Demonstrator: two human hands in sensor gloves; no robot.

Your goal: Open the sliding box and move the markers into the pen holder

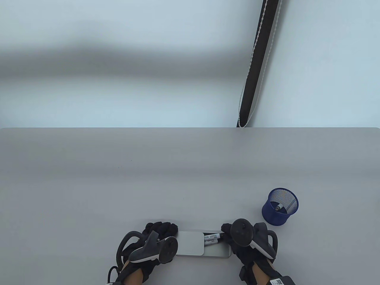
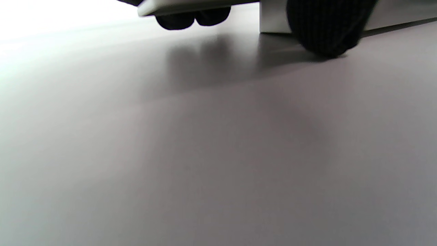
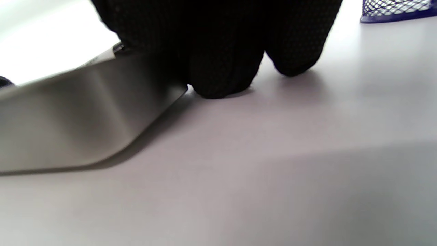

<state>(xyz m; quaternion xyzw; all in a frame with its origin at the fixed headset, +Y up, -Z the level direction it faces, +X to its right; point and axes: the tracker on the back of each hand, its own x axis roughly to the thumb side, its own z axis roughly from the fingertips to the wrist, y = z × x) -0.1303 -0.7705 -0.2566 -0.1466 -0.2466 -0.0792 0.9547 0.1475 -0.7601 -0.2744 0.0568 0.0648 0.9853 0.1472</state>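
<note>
The left hand (image 1: 154, 240) grips the lid (image 1: 190, 243) end of the box (image 1: 218, 252), fingers curled over its far side and thumb on the near side. The right hand (image 1: 246, 240) curls its fingers at the open end, on the markers (image 1: 212, 238) there; whether it has one pinched I cannot tell. The box lies at the desk's (image 1: 118, 184) near edge, lid slid halfway back. The holder (image 1: 279, 206) stands just right of the right hand, one marker already in it. The opening looks narrow: a marker lifted at an angle could catch under the lid, or drag the box toward the near edge if the left hand slackens. A hasty swing could tip the light holder.
</note>
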